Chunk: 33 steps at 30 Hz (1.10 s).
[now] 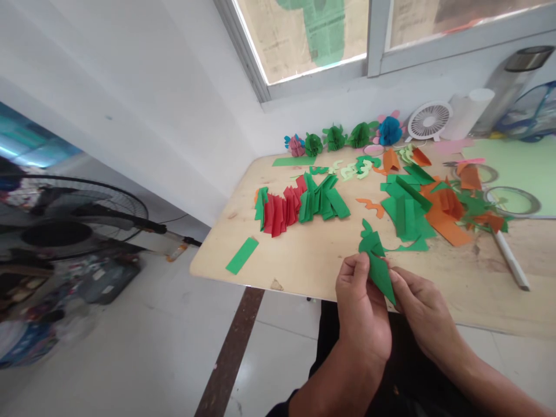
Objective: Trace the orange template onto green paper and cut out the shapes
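grip: left hand [364, 310] + right hand [420, 300] pinching green paper [381, 274] | by wooden table [304, 258] edge

Lit brightly from the window [282, 49], glaring along its lower edge. Smeared around the black fan [61, 233]. Stretched toward the corners.
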Each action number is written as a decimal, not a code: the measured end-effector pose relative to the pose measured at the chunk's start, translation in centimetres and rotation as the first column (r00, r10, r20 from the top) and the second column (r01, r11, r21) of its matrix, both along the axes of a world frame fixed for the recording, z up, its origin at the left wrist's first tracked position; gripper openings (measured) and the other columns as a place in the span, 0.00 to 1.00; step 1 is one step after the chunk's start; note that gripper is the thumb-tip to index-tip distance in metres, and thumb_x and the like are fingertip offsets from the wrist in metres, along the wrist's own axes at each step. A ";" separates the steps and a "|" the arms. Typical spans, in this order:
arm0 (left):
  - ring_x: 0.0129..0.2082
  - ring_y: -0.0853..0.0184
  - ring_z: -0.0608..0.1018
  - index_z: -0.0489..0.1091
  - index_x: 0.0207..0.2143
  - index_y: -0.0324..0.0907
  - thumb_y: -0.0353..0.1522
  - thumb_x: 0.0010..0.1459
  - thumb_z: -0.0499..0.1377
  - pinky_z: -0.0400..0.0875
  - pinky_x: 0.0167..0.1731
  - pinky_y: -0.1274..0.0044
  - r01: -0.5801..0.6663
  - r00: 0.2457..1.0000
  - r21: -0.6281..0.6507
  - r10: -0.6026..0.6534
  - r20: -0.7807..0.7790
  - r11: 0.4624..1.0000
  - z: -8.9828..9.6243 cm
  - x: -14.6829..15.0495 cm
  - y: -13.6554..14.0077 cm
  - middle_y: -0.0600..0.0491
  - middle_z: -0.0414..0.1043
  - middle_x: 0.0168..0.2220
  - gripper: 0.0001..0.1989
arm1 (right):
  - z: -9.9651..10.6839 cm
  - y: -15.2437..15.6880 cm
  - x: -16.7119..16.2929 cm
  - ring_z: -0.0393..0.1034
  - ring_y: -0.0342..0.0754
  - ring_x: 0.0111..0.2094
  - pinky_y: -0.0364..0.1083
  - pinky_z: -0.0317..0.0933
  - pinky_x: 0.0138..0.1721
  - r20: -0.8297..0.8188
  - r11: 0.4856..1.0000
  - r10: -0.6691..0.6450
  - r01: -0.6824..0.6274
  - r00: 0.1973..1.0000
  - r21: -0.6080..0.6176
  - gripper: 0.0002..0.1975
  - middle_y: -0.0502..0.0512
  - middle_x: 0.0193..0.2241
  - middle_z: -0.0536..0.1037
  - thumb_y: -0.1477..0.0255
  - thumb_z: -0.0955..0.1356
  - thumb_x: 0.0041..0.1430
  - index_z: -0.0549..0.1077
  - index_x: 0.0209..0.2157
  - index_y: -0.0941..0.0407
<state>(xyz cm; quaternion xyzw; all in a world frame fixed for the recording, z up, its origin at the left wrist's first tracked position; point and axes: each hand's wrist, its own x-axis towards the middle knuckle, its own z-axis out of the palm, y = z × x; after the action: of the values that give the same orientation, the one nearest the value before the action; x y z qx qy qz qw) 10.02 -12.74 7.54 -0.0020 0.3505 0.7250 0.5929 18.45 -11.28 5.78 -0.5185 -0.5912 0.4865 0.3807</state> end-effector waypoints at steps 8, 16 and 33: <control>0.31 0.71 0.76 0.67 0.27 0.41 0.33 0.47 0.68 0.69 0.36 0.78 -0.018 0.999 0.018 0.018 0.044 1.000 0.1 0.1 0.0 0.54 0.73 0.28 0.11 | -0.3 -0.2 -0.1 0.76 0.56 0.34 0.50 0.69 0.35 -0.013 1.000 -0.018 0.018 1.000 -0.026 0.19 0.58 0.33 0.82 0.56 0.64 0.57 0.80 0.34 0.55; 0.34 0.69 0.77 0.67 0.28 0.41 0.34 0.47 0.67 0.69 0.42 0.74 -0.010 0.999 -0.003 0.011 0.038 1.000 -0.1 -0.3 0.3 0.54 0.75 0.31 0.11 | -0.1 -0.6 -0.2 0.63 0.46 0.19 0.43 0.60 0.20 -0.085 0.998 -0.004 -0.001 0.996 -0.060 0.19 0.49 0.14 0.67 0.55 0.64 0.59 0.72 0.23 0.53; 0.30 0.70 0.75 0.66 0.28 0.41 0.36 0.48 0.66 0.67 0.37 0.76 0.006 0.994 -0.003 -0.006 -0.107 1.000 -1.9 -0.4 0.9 0.54 0.73 0.29 0.12 | -1.6 -0.4 0.2 0.52 0.39 0.16 0.40 0.48 0.16 -0.192 0.966 -0.117 0.067 0.974 -0.249 0.12 0.43 0.15 0.60 0.62 0.71 0.53 0.70 0.26 0.55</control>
<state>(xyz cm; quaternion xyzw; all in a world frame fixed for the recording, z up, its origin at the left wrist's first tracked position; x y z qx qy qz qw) 9.66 -11.84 5.59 0.0372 0.3826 0.7219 0.5754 18.61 -11.69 4.21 -0.5350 -0.4605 0.5874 0.3958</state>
